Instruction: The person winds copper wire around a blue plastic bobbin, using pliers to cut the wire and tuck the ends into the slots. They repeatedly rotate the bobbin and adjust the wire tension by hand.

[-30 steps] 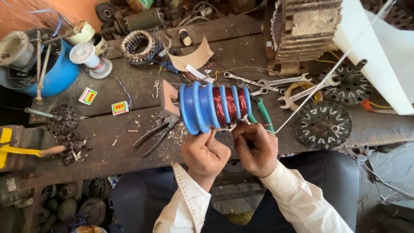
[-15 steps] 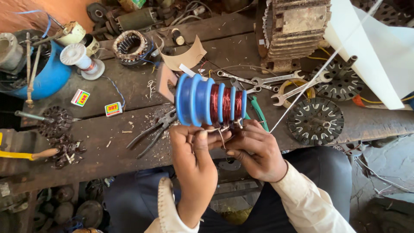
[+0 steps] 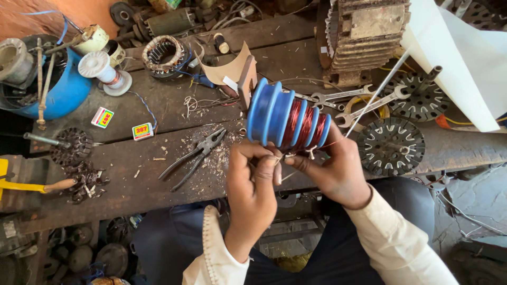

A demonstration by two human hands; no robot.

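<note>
Tying off red copper windings on a blue stepped winding former (image 3: 288,117), held above the wooden table (image 3: 132,158).

The left hand (image 3: 253,182) pinches a wire end at the former's lower edge, fingers together; the right hand (image 3: 338,171) cups its underside, fingers clamped on it and a thin strand. Two small rectangular boxes (image 3: 122,124), green-yellow and red-yellow, lie left of the pliers (image 3: 196,155).
</note>
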